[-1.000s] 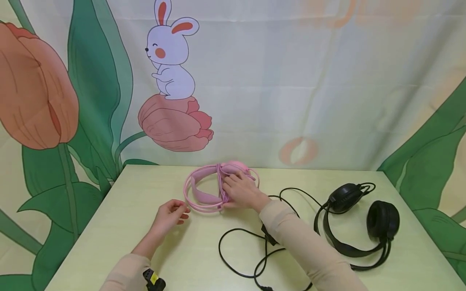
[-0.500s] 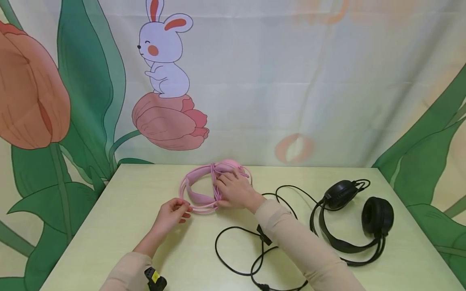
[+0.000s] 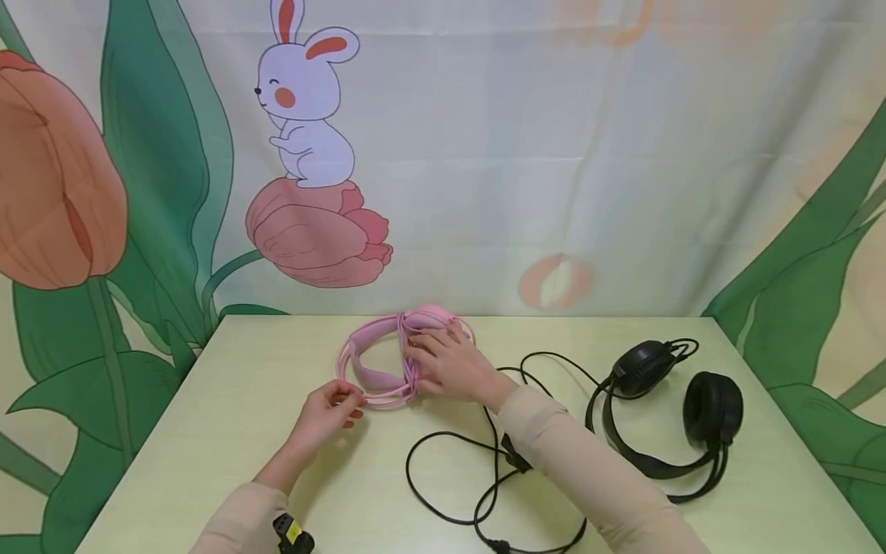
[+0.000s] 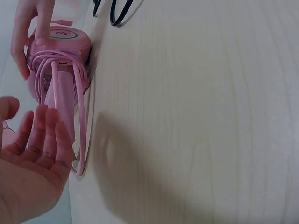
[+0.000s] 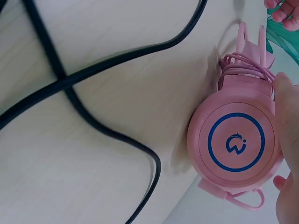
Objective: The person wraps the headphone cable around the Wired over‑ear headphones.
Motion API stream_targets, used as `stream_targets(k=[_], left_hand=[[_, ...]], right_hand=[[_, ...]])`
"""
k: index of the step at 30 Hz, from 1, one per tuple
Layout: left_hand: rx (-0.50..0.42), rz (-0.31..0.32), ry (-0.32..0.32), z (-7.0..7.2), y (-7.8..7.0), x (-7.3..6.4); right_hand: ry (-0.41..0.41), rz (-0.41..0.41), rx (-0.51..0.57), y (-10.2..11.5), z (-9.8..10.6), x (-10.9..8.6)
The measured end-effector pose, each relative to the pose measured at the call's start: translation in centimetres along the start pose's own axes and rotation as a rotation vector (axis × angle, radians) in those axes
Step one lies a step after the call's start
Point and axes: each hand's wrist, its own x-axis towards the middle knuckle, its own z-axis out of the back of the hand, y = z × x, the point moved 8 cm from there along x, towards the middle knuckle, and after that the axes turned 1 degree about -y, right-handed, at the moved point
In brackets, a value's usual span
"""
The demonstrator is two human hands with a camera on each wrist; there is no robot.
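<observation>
Pink headphones (image 3: 379, 379) lie near the table's back edge, with a pink cable wound several times around them beside one earcup. My right hand (image 3: 453, 365) grips that earcup and the cable coils. In the right wrist view, the round earcup (image 5: 236, 179) bears a dark blue ring and logo, and my thumb lies along its side. My left hand (image 3: 321, 415) is at the near left curve of the headband. In the left wrist view its fingers (image 4: 49, 140) are extended and slightly bent across the band (image 4: 80, 116), with the thumb apart from them.
Black headphones (image 3: 654, 462) lie on the right of the table (image 3: 228, 400). Their black cable (image 3: 443, 514) loops across the front middle, partly under my right forearm. Behind the table hangs a printed curtain (image 3: 457, 192) with a rabbit and tulips.
The head view has shifted slightly, so the scene sits further left. My left hand has come closer against the headband. A strand of black cable has moved beside my right sleeve.
</observation>
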Motion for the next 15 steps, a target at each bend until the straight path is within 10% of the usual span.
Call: stream_targets(k=[15], left_hand=[[0.165,-0.315,0.124,-3.7,-4.6,-1.6]], right_hand=[[-0.267,0.077,-0.011,0.1,3.3,-3.2]])
